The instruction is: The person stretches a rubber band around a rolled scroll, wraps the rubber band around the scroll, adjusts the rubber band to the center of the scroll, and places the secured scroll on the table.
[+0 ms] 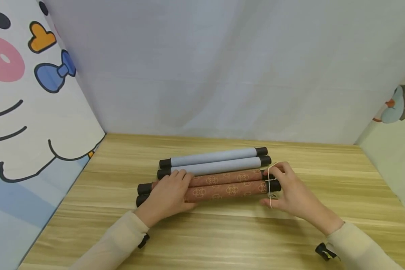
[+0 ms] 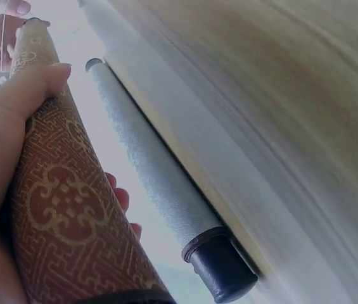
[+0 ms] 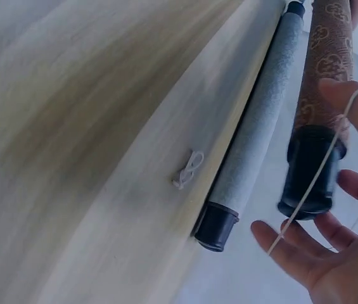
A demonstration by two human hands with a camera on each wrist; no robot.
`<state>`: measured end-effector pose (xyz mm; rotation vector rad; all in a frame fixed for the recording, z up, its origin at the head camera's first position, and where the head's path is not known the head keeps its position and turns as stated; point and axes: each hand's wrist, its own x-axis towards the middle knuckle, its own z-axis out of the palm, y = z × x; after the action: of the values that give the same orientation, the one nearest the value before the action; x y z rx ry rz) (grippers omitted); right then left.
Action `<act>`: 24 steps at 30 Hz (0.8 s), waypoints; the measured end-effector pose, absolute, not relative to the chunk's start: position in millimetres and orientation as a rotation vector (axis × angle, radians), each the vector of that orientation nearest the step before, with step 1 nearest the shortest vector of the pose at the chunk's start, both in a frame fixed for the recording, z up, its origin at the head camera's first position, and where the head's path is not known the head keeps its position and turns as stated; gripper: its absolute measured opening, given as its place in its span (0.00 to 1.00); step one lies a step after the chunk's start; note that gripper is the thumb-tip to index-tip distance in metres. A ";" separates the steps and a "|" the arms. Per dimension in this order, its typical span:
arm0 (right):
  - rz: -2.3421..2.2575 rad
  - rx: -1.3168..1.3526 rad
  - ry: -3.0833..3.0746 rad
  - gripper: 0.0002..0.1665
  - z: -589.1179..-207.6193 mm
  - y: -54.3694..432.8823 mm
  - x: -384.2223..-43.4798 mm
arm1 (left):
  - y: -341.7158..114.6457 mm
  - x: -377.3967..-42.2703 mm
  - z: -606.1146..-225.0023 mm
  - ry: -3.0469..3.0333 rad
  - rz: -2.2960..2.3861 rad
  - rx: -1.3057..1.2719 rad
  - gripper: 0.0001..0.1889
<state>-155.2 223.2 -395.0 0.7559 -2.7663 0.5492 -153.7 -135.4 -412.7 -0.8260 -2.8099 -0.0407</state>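
Note:
Two brown scrolls [image 1: 231,189] with gold flower patterns and black end knobs lie side by side. My left hand [image 1: 170,191] grips them near their left end, thumb on the near side and fingers over the top. At their right end is my right hand [image 1: 288,189], with a thin pale rubber band [image 1: 269,187] stretched between thumb and fingers. The band [image 3: 321,166] crosses in front of a black knob [image 3: 308,183] in the right wrist view. Whether it passes behind the knobs is hidden.
Two light grey-blue scrolls [image 1: 219,163] with black knobs lie just behind the brown ones on the wooden table [image 1: 222,240]. A pale cloth [image 1: 229,75] hangs behind the table; a cartoon-printed sheet [image 1: 30,123] stands at the left.

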 end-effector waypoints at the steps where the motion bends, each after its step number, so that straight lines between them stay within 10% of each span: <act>1: 0.599 0.735 -2.775 0.43 -395.8 223.4 -155.3 | -135.5 -153.4 -412.4 -2.816 -0.065 -0.836 0.40; 24: 2.078 0.456 -2.521 0.17 -398.4 223.5 -160.6 | -138.6 -147.6 -401.4 -2.696 -0.047 -1.150 0.43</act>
<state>-160.6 223.5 -398.4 0.4556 -2.5207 2.0782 -147.6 -138.6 -401.4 -1.1497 -2.6957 -0.0465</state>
